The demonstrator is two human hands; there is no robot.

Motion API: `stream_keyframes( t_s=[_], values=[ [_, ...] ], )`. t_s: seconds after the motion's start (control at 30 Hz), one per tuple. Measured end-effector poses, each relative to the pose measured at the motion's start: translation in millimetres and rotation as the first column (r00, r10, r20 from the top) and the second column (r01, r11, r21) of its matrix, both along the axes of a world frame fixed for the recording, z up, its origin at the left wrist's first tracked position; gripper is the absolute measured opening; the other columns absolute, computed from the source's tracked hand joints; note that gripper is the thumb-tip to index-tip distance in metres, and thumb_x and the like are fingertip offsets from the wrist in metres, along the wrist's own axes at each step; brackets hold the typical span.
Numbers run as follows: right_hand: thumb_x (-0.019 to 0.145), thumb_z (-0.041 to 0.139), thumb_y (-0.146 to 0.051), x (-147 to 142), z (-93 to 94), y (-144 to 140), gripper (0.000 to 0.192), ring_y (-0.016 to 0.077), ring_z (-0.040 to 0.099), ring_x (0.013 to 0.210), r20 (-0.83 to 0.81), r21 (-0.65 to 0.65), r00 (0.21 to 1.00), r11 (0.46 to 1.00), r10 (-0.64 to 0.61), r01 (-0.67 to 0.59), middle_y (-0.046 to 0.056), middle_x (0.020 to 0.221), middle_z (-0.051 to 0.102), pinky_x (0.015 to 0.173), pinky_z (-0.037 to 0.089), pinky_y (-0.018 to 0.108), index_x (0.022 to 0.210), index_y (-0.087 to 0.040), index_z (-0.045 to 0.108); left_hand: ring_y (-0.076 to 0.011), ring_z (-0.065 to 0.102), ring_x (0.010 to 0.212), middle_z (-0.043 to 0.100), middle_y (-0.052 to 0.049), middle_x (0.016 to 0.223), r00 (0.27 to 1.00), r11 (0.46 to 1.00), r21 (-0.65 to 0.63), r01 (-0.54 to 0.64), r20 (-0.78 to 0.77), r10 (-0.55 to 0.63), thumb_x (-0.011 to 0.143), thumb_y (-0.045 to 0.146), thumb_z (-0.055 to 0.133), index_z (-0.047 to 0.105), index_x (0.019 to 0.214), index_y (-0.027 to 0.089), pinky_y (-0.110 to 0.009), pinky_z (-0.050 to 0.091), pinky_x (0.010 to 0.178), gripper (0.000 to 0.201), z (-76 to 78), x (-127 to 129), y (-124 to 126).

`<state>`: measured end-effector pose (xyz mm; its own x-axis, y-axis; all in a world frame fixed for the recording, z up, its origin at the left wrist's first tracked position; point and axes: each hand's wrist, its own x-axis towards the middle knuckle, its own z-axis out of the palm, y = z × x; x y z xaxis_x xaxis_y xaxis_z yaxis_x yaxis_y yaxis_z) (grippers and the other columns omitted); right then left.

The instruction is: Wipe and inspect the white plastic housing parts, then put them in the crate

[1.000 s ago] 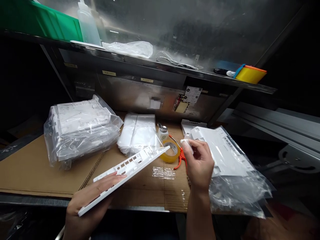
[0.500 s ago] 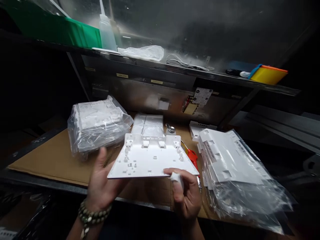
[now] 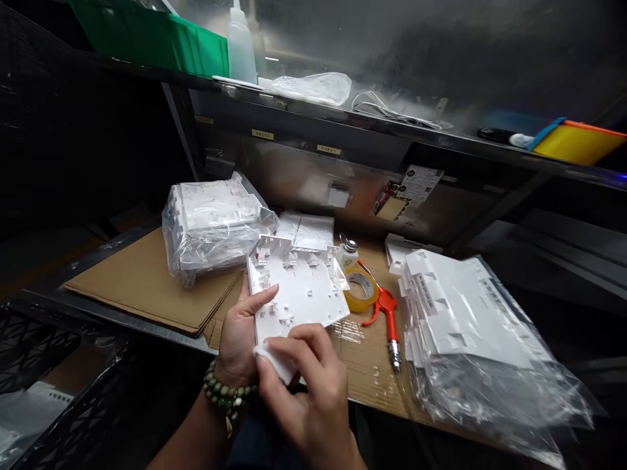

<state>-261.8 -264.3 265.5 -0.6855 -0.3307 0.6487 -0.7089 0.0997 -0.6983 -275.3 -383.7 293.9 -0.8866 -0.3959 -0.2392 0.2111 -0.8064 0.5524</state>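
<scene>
In my left hand [image 3: 240, 336] is a white plastic panel [image 3: 326, 300], its inner face with moulded clips turned up toward me. The palm supports the panel's left side, and my left thumb lies over the edge. My right hand [image 3: 308, 378] is at the panel's near left corner, thumb and fingers pinched together. Between them shows a bit of white cloth-like wad [image 3: 262, 350], mostly hidden by the fingers. A beaded bracelet [image 3: 228, 391] circles my left wrist.
Bagged white panels stand in a left stack [image 3: 215, 222] and a right stack [image 3: 465, 313]. Between them lie a tape roll [image 3: 361, 303], a red air gun [image 3: 389, 316] and a small pump bottle [image 3: 349, 251]. Cardboard [image 3: 151, 287] covers the bench; a shelf [image 3: 304, 111] runs above.
The panel has turned and tilted, with my left hand now gripping its left side. My right hand has moved left along the near edge to the corner. The camera view has shifted left.
</scene>
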Motion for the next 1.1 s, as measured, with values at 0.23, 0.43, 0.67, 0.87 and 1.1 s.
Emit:
stream_keyframes(
  t_s=[0.23,0.43,0.67,0.87,1.1],
  values=[
    [0.086,0.07,-0.012,-2,-4.3,3,0.016,0.0127,0.065,0.072,0.001,0.055,1.0,0.998,-0.009,0.009,0.003,0.087,0.061,0.061,0.054,0.021,0.099,-0.02,0.072,-0.0294,0.073,0.111,0.074,-0.003,0.126,0.998,0.999,-0.009,-0.043,-0.034,0.043,0.088,0.009,0.06,0.042,0.152,0.037,-0.049,0.059,0.102,0.072,-1.9,5,-5],
    [0.087,0.07,-0.014,5,-6.5,-5,0.014,0.0126,0.065,0.072,-0.038,0.046,0.999,0.999,0.007,-0.005,0.003,0.088,0.062,0.062,0.054,0.021,0.1,-0.019,0.072,-0.0312,0.071,0.116,0.072,-0.005,0.133,0.999,0.998,0.026,-0.051,-0.004,0.051,0.088,0.009,0.06,0.043,0.153,0.03,-0.051,0.055,0.108,0.07,-3.0,5,-6],
    [0.091,0.072,-0.024,-43,-22.2,62,0.008,0.0155,0.065,0.09,0.005,0.029,0.926,0.926,-0.377,0.376,0.003,0.096,0.064,0.079,0.054,0.025,0.098,-0.023,0.076,-0.0365,0.059,0.132,0.071,-0.018,0.131,0.997,0.933,0.358,-0.027,0.08,-0.002,0.097,0.02,0.042,0.042,0.153,0.011,-0.064,0.038,0.117,0.058,-11.9,15,-61],
    [0.093,0.071,-0.027,-56,-30.0,86,0.009,0.0157,0.064,0.093,0.085,0.025,0.901,0.905,-0.425,0.424,0.003,0.1,0.063,0.076,0.053,0.025,0.1,-0.025,0.076,-0.0281,0.043,0.144,0.072,0.0,0.128,0.99,0.874,0.481,0.069,-0.138,-0.002,0.1,0.036,0.052,0.047,0.151,0.037,-0.06,0.021,0.124,0.052,-51.9,31,-102],
    [0.094,0.069,-0.025,-55,-36.4,69,0.009,0.014,0.064,0.085,0.103,0.047,0.921,0.927,-0.375,0.372,0.003,0.097,0.063,0.071,0.053,0.023,0.099,-0.023,0.076,-0.0261,0.037,0.144,0.071,0.007,0.121,1.0,0.914,0.407,0.012,-0.01,-0.009,0.092,0.04,0.066,0.023,0.159,0.046,-0.058,0.017,0.125,0.08,-69.8,36,-107]
  ],
)
